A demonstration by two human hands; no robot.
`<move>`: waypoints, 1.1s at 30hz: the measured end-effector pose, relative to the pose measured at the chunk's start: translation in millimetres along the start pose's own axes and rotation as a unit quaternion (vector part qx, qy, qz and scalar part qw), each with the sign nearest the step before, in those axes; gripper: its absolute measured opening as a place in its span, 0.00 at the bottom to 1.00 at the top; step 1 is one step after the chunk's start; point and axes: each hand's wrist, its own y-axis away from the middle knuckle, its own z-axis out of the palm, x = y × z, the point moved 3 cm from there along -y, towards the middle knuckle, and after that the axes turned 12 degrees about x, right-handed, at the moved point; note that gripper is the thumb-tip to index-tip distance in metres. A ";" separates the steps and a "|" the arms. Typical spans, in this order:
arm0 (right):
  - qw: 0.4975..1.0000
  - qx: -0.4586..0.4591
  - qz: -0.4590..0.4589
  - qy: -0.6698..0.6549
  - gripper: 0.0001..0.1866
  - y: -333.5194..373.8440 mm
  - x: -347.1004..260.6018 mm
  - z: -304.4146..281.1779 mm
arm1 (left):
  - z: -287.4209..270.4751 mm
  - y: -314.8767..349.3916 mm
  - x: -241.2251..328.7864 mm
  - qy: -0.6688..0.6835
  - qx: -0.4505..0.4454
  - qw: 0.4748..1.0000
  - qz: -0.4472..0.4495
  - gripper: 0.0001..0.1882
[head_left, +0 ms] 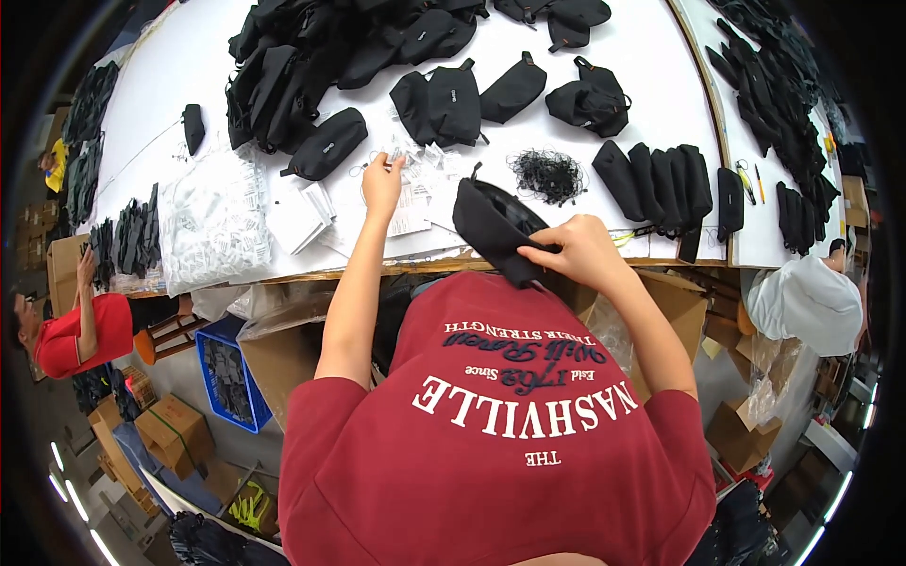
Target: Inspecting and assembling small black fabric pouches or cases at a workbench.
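Observation:
My right hand point(578, 251) grips the rim of a black zip pouch point(486, 219) at the table's front edge. The pouch is tilted, its mouth gaping, and a small loop sticks up at its far end. My left hand point(381, 189) is over the small white tags point(430, 168) left of the pouch, its fingertips pinched together; what they hold, if anything, is too small to make out. Beneath and beside that hand lie white paper sheets point(410, 213). Beyond it rests a closed black pouch point(327, 144).
A heap of black pouches point(283, 90) covers the back left of the white table point(651, 57). Black string loops point(547, 176) lie right of my pouch, before a row of pouches point(661, 184). A clear bag of white packets point(215, 222) stands left. Other people sit at both sides.

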 end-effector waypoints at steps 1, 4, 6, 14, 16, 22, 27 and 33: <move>0.999 0.019 -0.038 0.032 0.13 -2.7 -1.0 -0.2 | -9.1 -2.7 -1.1 -0.008 0.001 1.000 0.020 0.16; 0.992 0.054 -0.080 0.077 0.12 -10.9 0.7 -0.4 | -36.7 -3.6 44.7 0.104 -0.055 0.992 0.052 0.13; 0.988 0.040 -0.104 0.104 0.12 -19.2 -2.0 3.9 | -51.0 4.2 66.8 0.159 -0.069 0.982 0.072 0.13; 0.966 0.037 -0.230 0.116 0.08 -40.9 -16.6 13.9 | -95.1 53.3 145.3 0.239 -0.199 0.933 0.180 0.08; 0.958 0.030 -0.251 0.132 0.08 -42.5 -20.2 14.9 | -100.0 51.4 144.0 0.239 -0.168 0.932 0.217 0.08; 0.958 0.077 -0.246 0.121 0.08 -44.0 -25.4 7.8 | -112.9 18.5 80.3 0.291 0.033 0.953 0.074 0.16; 0.961 0.198 -0.191 0.035 0.08 -42.0 -37.9 -3.8 | -78.8 57.4 69.6 0.572 -0.200 0.772 -0.195 0.38; 0.948 0.294 -0.120 -0.035 0.11 -35.8 -49.2 7.6 | -80.5 73.5 128.3 0.635 -0.141 0.697 -0.301 0.23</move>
